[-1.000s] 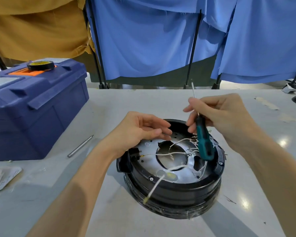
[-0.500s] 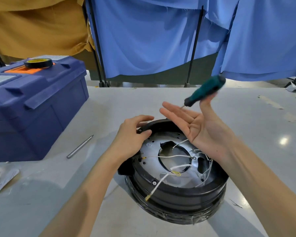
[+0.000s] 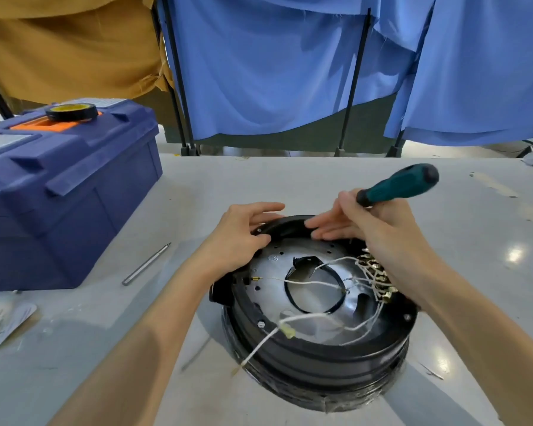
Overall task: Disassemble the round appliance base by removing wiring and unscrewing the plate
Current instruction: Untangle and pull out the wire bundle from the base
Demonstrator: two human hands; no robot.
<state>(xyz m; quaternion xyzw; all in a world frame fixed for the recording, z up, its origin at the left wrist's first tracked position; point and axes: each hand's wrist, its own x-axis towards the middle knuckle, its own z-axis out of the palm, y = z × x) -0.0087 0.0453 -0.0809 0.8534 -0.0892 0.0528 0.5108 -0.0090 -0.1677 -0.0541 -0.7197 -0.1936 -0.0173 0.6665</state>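
Note:
The round black appliance base (image 3: 317,358) lies on the grey table with its silver metal plate (image 3: 273,272) facing up. White wires (image 3: 308,284) run loosely across the plate, bundled with brass terminals at the right rim; one wire hangs over the front edge. My left hand (image 3: 243,238) grips the base's far-left rim. My right hand (image 3: 370,229) rests over the far-right rim, fingers stretched toward the left hand, while holding a green-handled screwdriver (image 3: 397,186) whose handle points up and right. Its shaft is hidden by the hand.
A blue toolbox (image 3: 59,192) stands at the left with a roll of black tape (image 3: 71,112) on its lid. A thin metal rod (image 3: 146,264) lies between toolbox and base. A plastic packet (image 3: 3,321) sits at the left edge. Blue and tan cloths hang behind the table.
My right hand turned palm-down and dropped onto the base's far rim, taking the screwdriver with it. My left hand stayed on the left rim.

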